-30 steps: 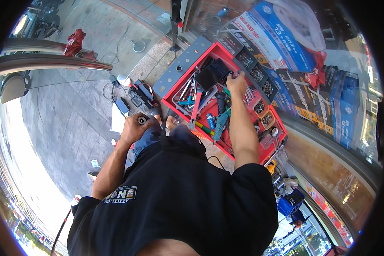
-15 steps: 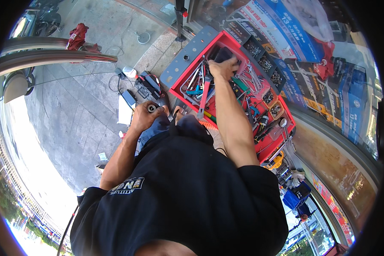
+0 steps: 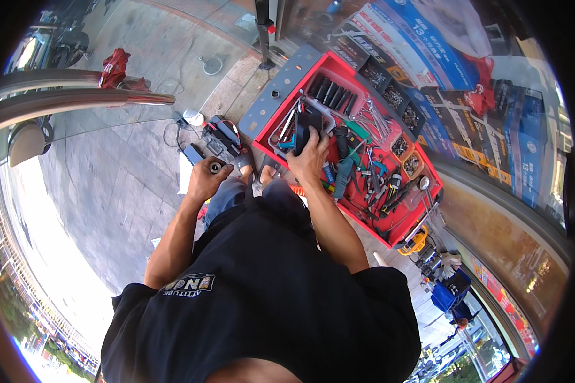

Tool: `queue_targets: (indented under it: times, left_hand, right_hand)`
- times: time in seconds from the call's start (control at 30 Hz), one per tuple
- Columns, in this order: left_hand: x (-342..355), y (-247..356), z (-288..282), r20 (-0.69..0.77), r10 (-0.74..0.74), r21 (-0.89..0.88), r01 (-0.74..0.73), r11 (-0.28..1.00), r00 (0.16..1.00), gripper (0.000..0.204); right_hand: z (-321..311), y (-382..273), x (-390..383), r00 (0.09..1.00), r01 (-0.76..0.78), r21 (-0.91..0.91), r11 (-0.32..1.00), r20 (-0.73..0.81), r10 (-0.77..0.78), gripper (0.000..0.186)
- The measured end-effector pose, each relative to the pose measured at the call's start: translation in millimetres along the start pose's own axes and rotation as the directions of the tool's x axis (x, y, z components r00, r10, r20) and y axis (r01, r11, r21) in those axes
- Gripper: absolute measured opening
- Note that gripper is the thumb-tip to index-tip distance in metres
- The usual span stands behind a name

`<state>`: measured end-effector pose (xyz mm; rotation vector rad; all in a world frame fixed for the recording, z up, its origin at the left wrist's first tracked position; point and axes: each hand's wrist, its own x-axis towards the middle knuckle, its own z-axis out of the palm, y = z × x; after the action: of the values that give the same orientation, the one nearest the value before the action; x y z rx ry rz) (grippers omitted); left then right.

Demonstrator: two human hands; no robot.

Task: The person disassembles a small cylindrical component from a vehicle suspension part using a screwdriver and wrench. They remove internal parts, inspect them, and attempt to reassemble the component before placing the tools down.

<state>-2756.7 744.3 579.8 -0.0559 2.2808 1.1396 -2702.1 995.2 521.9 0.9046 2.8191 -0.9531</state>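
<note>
My right hand reaches forward into the red tool tray, and its fingers are wrapped around a flat black case that stands at the near left part of the tray, among wrenches and pliers. The case rises just beyond my knuckles, with a row of dark sockets lying farther back along the tray's far edge. My left hand is held closer to my body, over the paved floor, fingers closed about a short dark cylindrical tool whose round end faces up. Just ahead of that hand sits a black and red power tool on the ground. The bottom of the black case is hidden behind my fingers, and the small tools heaped in the tray run together too much to name. My shirt covers everything nearer.
</note>
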Motion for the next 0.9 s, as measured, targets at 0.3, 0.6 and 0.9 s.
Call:
queue_targets:
  times: [0.3, 0.6, 0.9]
  left_hand:
    - [-18, 4, -15, 0.001, -0.1, 0.037, 0.1, 0.994, 0.995, 0.028]
    - [-36, -6, -23, -0.105, -0.209, -0.032, 0.207, 0.978, 0.972, 0.027]
    - [-28, 3, -19, -0.047, -0.191, -0.004, 0.191, 0.982, 0.98, 0.027]
  right_hand:
    - [-21, 50, 122, 0.968, 0.132, 0.142, 0.981, -0.233, -0.096, 0.03]
    - [-60, 89, 213, 0.99, 0.088, -0.143, 0.986, 0.125, -0.07, 0.031]
    - [-46, 92, 202, 0.99, 0.007, -0.264, 0.964, 0.134, 0.029, 0.041]
